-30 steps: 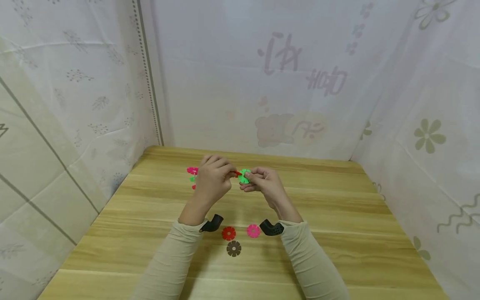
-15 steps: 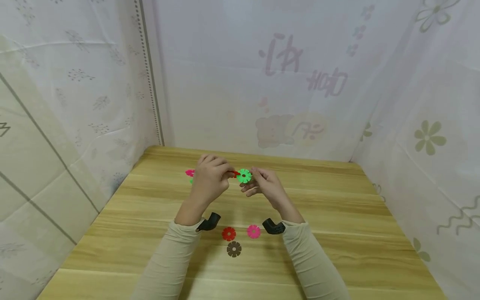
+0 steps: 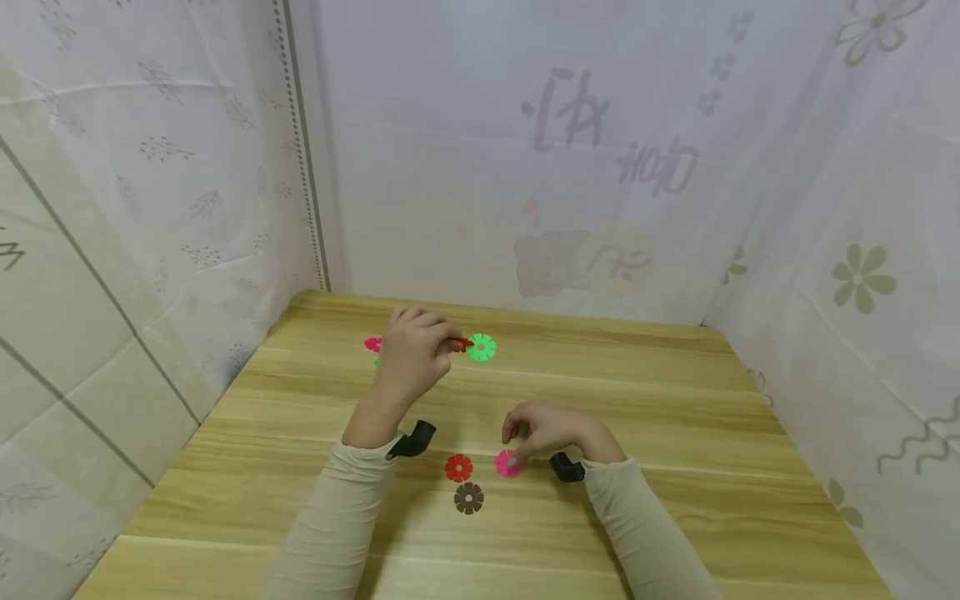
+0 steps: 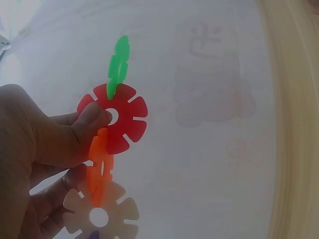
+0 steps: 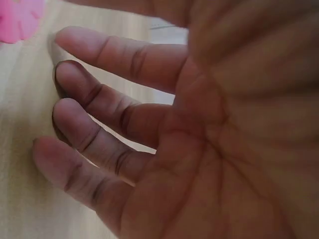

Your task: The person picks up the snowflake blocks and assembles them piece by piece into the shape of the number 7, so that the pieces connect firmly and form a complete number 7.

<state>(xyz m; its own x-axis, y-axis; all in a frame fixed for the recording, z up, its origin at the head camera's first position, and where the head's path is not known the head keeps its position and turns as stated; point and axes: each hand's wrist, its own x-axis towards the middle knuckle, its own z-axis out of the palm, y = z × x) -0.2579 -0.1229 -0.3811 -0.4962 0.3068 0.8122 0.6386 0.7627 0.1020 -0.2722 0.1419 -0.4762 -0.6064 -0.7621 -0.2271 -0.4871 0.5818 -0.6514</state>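
My left hand [image 3: 416,354] holds up a chain of slotted plastic snowflake discs, thumb and fingers pinching a red disc [image 4: 132,107]. A green disc [image 4: 119,59] is slotted into one side of that red one, an orange disc [image 4: 95,179] into another. Beyond the orange, a whitish disc [image 4: 122,211] joins on; in the head view a deep pink disc [image 3: 371,343] shows at the chain's far left, while the hand hides its middle. My right hand [image 3: 553,429] is low over the table with loosely bent fingers. Its thumb overlaps a pink disc [image 3: 506,464] lying there.
A loose red disc [image 3: 452,472] and a dark brown disc [image 3: 461,507] lie close together on the wooden table [image 3: 637,517], left of the pink one. Patterned white cloth [image 3: 420,167] hangs behind the table and along both sides.
My right hand has let go of the green disc and come down toward me to the pink disc. The left hand has shifted slightly left with the chain.
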